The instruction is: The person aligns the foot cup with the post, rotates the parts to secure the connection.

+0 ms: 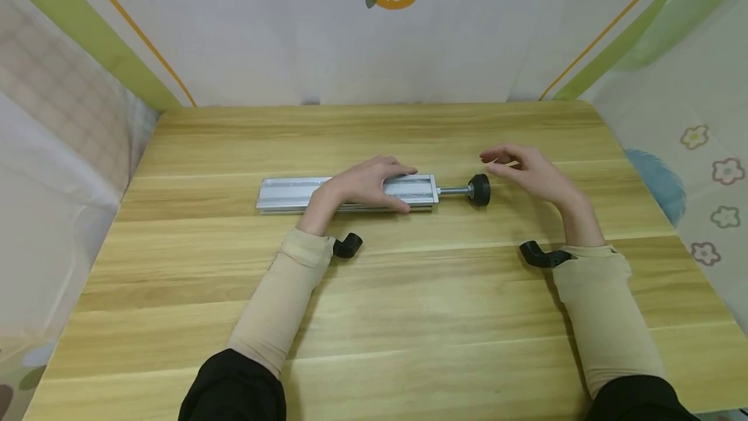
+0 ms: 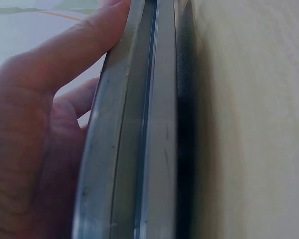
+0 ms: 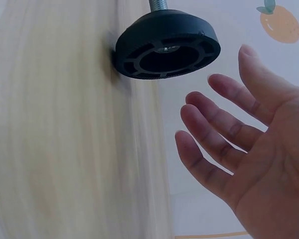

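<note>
A silver aluminium profile (image 1: 292, 192) lies lengthwise on the wooden table. From its right end plate a threaded rod (image 1: 454, 191) sticks out, tipped by a round black levelling foot (image 1: 480, 190). My left hand (image 1: 367, 184) grips the profile from above right of its middle, thumb along the near side and fingers over the far one. In the left wrist view, the grooved side of the profile (image 2: 139, 124) fills the centre beside that hand. My right hand (image 1: 532, 174) hovers just right of the foot, touching nothing. Its fingers look loosely bent and spread in the right wrist view.
The wooden table (image 1: 409, 317) ends at a white fabric backdrop (image 1: 251, 31) with a printed orange. Patterned fabric also hangs at the left and right. Black camera mounts (image 1: 348, 245) protrude from both beige sleeves (image 1: 604, 317).
</note>
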A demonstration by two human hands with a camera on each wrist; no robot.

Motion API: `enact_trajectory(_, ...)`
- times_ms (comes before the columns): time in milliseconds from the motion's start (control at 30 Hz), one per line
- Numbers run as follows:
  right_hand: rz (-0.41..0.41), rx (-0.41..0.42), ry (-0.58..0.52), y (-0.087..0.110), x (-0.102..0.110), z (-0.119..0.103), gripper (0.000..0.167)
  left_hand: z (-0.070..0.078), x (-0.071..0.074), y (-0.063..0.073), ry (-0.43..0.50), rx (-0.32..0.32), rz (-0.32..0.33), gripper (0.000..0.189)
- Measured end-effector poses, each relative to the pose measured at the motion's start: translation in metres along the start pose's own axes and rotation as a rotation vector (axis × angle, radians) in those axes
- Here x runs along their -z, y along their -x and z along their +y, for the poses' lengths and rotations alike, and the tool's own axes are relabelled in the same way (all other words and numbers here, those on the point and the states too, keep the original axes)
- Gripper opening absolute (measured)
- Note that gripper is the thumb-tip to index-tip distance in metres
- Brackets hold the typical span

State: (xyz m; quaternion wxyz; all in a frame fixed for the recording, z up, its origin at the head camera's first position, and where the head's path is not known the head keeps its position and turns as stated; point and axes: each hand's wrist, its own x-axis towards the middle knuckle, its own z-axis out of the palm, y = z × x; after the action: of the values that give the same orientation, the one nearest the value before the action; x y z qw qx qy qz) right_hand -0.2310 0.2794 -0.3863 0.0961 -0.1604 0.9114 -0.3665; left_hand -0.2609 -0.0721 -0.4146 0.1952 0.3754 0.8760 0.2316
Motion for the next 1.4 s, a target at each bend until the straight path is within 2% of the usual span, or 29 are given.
enact_trajectory(467,-0.004,-0.009,0.005,-0.006,-0.001,-0.001,0.038,-0.001,0.002,0.003,0.012,0.01,0.018,0.087)
enact_trajectory(767,-0.007,-0.002,0.016,-0.008,-0.005,0.0,0.039,-0.003,-0.003,0.006,0.018,0.004,0.054,0.083)
enact_trajectory(933,0.028,0.0,0.037,-0.008,-0.009,-0.005,0.041,-0.002,-0.004,0.013,0.028,-0.006,0.14,0.076)
enact_trajectory(1100,0.074,0.04,0.051,-0.011,-0.01,-0.012,0.045,-0.001,0.0,0.026,0.025,0.013,0.245,0.072)
enact_trajectory(1267,0.126,0.062,0.053,-0.009,-0.012,-0.02,0.047,-0.002,0.005,0.041,0.015,0.031,0.312,0.073)
enact_trajectory(1400,0.156,0.088,0.123,-0.007,-0.016,-0.029,0.049,-0.005,0.002,0.052,-0.02,0.017,0.36,0.072)
